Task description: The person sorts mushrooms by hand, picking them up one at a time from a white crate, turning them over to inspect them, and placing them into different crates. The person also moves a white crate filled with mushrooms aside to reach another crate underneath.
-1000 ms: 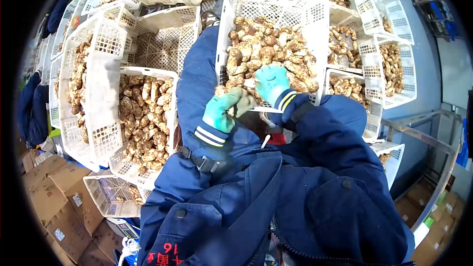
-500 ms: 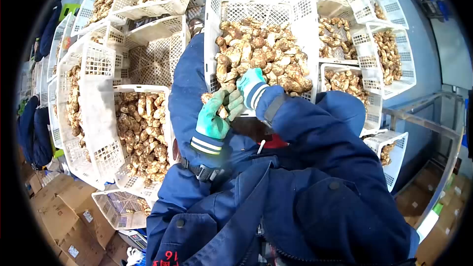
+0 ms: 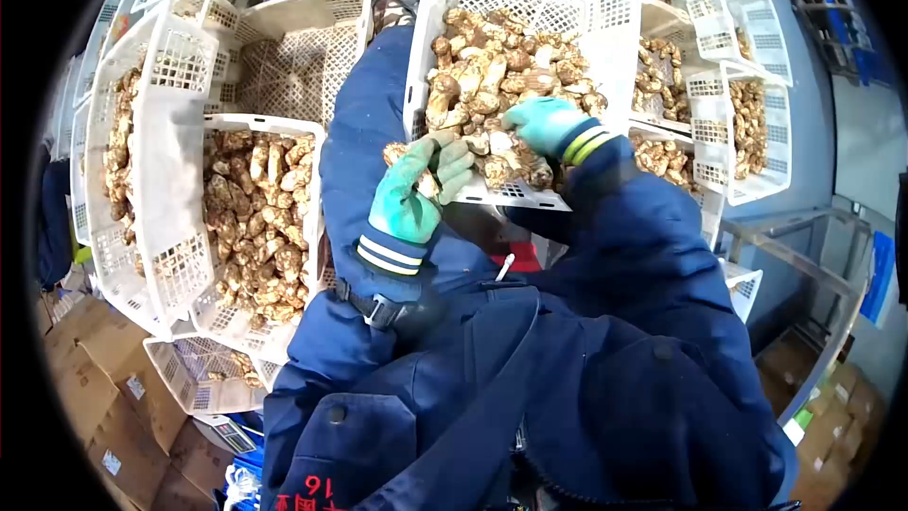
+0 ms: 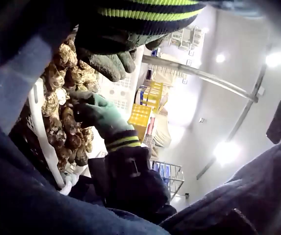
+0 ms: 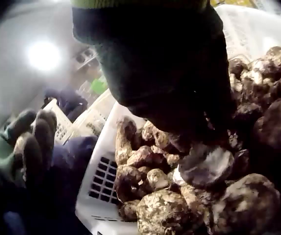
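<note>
A white plastic crate [image 3: 530, 197] holds a heap of brown and cream mushrooms [image 3: 492, 61] in front of me. At its near left corner, my left hand [image 3: 413, 191], in a green glove, holds a mushroom [image 3: 393, 152] whose end sticks out past the thumb side; a pale piece shows at the palm. My right hand [image 3: 549, 125], gloved alike, reaches down onto the near right of the heap. In the right wrist view that hand is dark, its fingertips hidden among the mushrooms, right above a grey mushroom cap [image 5: 206, 165].
A crate full of mushrooms [image 3: 260, 218] stands on the left, below a crate with a bare mesh floor [image 3: 293, 76]. More mushroom crates [image 3: 757, 156] line the right side. Cardboard boxes [image 3: 113, 378] lie at lower left, and a metal frame [image 3: 804, 227] stands at right.
My right hand came in close to the left hand, then moved right, back onto the heap. The left hand keeps its hold beside the crate corner. The head view has shifted somewhat.
</note>
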Action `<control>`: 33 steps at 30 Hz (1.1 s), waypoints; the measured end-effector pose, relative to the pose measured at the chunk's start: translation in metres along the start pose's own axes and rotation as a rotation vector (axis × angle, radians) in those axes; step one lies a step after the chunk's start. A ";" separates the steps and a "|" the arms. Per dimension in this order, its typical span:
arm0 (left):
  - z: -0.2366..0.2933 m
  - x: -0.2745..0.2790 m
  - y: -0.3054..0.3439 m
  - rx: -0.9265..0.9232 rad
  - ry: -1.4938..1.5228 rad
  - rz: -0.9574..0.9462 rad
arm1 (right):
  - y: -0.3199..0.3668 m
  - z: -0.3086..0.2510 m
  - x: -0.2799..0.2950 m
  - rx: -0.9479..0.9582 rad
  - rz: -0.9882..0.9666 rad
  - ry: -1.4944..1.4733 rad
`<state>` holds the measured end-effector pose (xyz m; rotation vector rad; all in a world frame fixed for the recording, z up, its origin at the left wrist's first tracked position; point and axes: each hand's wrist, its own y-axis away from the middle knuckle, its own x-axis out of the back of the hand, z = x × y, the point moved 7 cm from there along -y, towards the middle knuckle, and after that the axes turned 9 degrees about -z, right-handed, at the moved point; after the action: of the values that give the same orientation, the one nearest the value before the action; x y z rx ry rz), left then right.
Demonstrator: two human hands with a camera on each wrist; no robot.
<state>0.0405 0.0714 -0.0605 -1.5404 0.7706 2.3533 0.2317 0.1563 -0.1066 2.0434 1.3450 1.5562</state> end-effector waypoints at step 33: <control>-0.002 -0.046 -0.010 -0.036 0.099 -0.240 | 0.081 -0.033 0.048 -0.054 0.704 -0.344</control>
<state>0.0655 0.0830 -0.0228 -1.6728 0.5318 2.1427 0.2457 0.1390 -0.0093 2.7542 0.4681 1.3260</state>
